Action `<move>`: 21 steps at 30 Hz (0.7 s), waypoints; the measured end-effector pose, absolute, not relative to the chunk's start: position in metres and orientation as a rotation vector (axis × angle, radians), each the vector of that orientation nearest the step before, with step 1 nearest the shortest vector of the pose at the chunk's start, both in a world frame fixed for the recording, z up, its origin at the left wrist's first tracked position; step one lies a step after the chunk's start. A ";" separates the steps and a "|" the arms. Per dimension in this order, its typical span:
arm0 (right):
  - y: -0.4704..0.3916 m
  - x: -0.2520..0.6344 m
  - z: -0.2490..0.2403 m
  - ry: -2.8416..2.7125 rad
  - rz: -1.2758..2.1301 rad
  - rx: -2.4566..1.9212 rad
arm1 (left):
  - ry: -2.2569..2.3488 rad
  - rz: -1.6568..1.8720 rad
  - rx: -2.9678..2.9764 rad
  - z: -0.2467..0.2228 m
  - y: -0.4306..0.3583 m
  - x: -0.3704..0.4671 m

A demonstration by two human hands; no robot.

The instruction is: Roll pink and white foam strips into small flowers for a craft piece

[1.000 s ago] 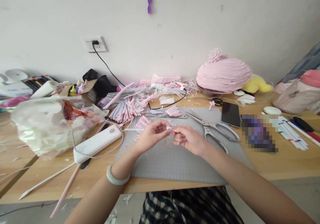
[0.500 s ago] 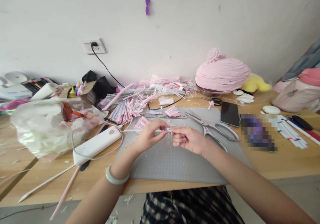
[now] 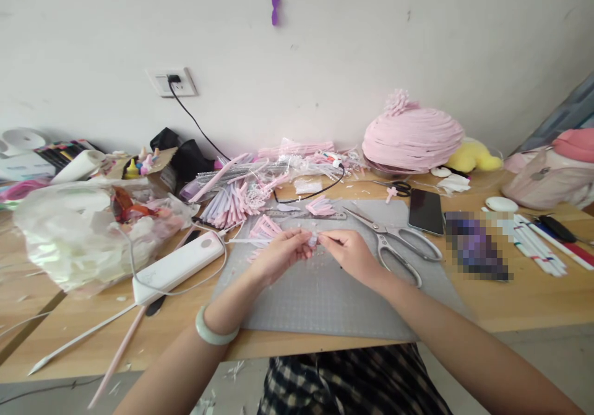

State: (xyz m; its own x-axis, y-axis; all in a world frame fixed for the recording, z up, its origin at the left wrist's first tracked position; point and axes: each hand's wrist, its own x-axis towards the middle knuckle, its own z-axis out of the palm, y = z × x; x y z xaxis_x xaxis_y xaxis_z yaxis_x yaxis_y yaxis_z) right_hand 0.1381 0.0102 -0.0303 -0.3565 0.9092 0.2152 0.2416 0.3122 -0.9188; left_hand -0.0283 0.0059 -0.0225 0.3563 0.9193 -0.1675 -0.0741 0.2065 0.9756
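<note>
My left hand (image 3: 288,249) is closed in a pinch on a pale lilac pipe cleaner (image 3: 250,240), whose straight length sticks out to the left. Its small bunched end (image 3: 314,239) shows between my two hands. From the other side, the thumb and fingertips of my right hand (image 3: 351,255) pinch that same end. Both hands are above the grey cutting mat (image 3: 297,307). Just behind my left hand lie short pink and lilac pipe cleaner pieces (image 3: 264,227). Large scissors (image 3: 385,242) rest open on the mat beside my right hand.
A white power bank (image 3: 179,268) with a cable lies at left, near a clear plastic bag (image 3: 69,242). Bundled pipe cleaners (image 3: 232,201) are at the back. To the right are a phone (image 3: 426,211), white markers (image 3: 541,245) and a pink wound bundle (image 3: 413,140).
My right hand has turned more palm-down and its fingers have shifted on the pipe cleaner's end. The fingers of my left hand have curled further under. The view has moved slightly.
</note>
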 end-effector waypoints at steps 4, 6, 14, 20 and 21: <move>0.013 0.137 -0.028 -1.266 1.790 -1.003 | 0.923 0.948 1.964 -0.019 0.010 -0.039; 0.013 0.136 -0.027 -1.123 2.021 -0.900 | 0.847 0.905 2.274 -0.018 0.011 -0.043; 0.013 0.138 -0.025 -1.084 2.050 -0.860 | 0.938 0.875 2.528 -0.017 0.008 -0.043; 0.013 0.136 -0.031 -1.220 1.915 -0.951 | 1.032 0.779 2.596 -0.017 0.005 -0.044; 0.013 0.135 -0.031 -1.244 1.890 -0.967 | 1.052 0.770 2.594 -0.016 0.004 -0.043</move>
State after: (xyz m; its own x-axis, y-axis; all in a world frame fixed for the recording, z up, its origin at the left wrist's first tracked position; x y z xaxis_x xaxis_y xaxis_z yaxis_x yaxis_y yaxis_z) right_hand 0.1352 0.0129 -0.0309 -0.5024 0.8368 -0.2177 -0.1306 -0.3224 -0.9376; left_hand -0.0431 0.0045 -0.0160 0.6024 0.7011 0.3816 0.5758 -0.7127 0.4005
